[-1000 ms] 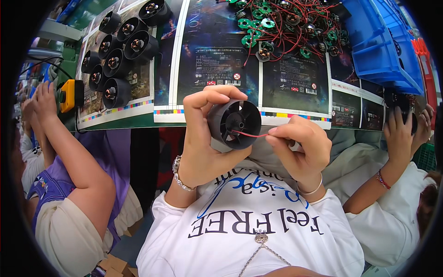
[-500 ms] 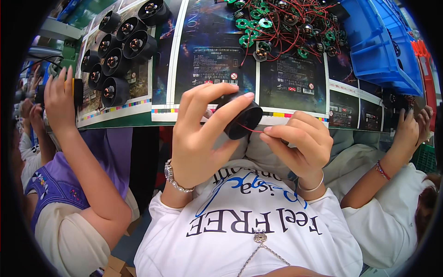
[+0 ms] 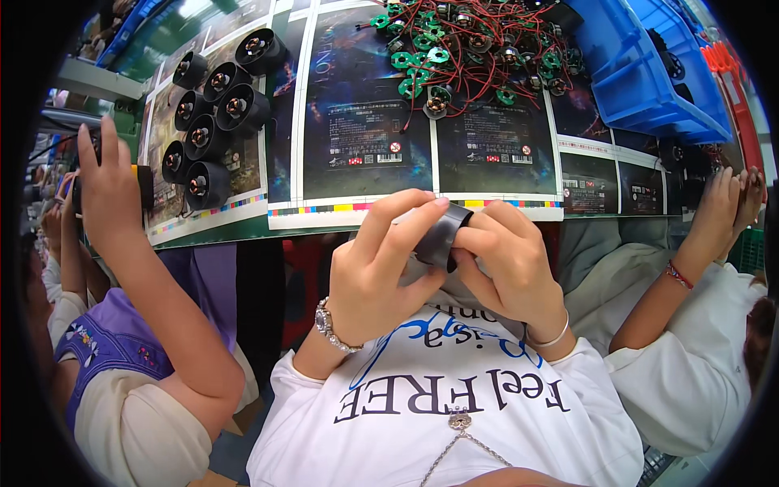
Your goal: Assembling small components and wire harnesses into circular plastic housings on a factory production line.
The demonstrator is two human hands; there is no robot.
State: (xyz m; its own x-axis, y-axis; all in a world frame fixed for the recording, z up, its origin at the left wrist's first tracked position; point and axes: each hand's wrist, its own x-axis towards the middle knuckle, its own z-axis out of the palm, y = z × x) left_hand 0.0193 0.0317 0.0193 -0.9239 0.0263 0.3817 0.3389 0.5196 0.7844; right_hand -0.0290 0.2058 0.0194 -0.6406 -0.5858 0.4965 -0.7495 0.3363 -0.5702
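Just in front of the table edge, I hold a black round plastic housing tilted on its side. My left hand is closed around its outer wall, fingers on top and thumb below. Against the open side of the same housing, my right hand presses with bent fingers and thumb at the rim. Those fingers cover the inside of the housing, and no red wire shows there now.
Several black housings with copper-coloured motor parts stand at the left on printed sheets. Green circuit boards with red wires lie heaped at the back. A blue bin stands at right. Co-workers' hands are at both sides.
My right hand has moved from the red wire's end up against the housing. The housing has turned, its open side now toward my right hand and hidden. The view has shifted slightly.
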